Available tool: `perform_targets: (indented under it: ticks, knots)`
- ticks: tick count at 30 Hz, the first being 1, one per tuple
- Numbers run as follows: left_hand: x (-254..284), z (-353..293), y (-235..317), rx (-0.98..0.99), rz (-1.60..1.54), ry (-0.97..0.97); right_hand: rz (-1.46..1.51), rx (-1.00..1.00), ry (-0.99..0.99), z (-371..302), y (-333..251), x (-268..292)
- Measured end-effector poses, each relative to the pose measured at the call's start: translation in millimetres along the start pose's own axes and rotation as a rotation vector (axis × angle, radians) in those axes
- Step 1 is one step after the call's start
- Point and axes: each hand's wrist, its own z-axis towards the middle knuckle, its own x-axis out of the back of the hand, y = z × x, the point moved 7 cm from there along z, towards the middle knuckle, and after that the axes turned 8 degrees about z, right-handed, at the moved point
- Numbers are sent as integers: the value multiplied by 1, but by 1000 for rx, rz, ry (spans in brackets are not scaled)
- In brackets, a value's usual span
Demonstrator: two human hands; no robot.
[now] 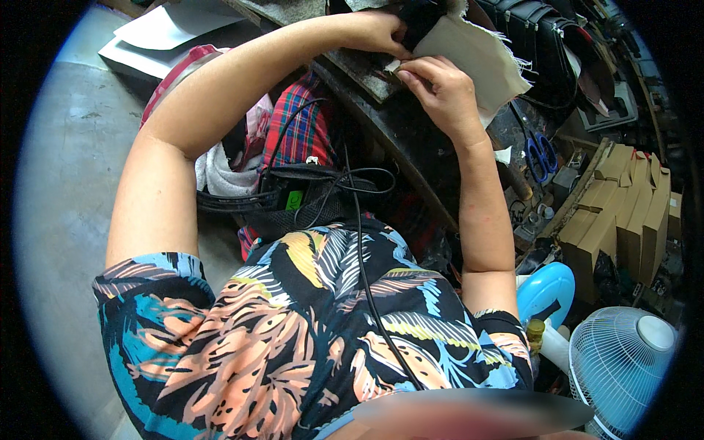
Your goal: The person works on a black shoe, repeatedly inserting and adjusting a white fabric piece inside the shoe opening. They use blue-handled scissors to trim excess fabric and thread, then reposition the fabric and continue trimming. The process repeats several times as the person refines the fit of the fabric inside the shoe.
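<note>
A cream cloth piece (pixel 469 62) with a frayed right edge lies at the top of the bench, beside bunched dark material (pixel 423 22). My left hand (pixel 383 33) is bent at its near-left side, fingers closed on the edge where the dark and cream materials meet. The exact grip is partly hidden. Close below it, my right hand (pixel 444 86) makes a pinch, thumb against fingers. A small white scrap (pixel 392 66) shows at those fingertips. Both hands nearly touch.
Blue-handled scissors (pixel 541 156) lie right of my right forearm. Further right are cardboard pieces (pixel 623 205), a blue round object (pixel 546 293) and a white fan (pixel 623 359). Plaid cloth (pixel 297 121) and black cables (pixel 357 213) are below the bench edge. White sheets (pixel 165 33) lie upper left.
</note>
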Motion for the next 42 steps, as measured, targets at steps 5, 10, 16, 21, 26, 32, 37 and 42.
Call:
perform_targets:
  ticks: [5, 10, 16, 21, 26, 32, 37, 42]
  knots:
    - [8, -5, 10, -121, 52, -73, 372, -289, 102, -5, 24, 6]
    - [12, -13, 8, -104, -9, -350, -19, -121, 52, -2, 12, 3]
    - [14, -18, 14, -111, 90, -431, -192, -57, -35, -1, -1, -1]
    - [16, -28, 14, -85, 32, -478, -194, -38, -78, -1, -12, -3]
    - [23, -22, 15, -110, 74, -1, -208, -41, -116, -2, -13, -8]
    - [2, 3, 0, -67, 81, 17, -214, -9, -115, -2, -16, -7]
    - [9, -4, 3, 23, -64, 38, -279, -3, -77, -2, -23, -6]
    - [21, -30, 23, -126, -42, 69, -238, -70, -146, -2, -11, -8]
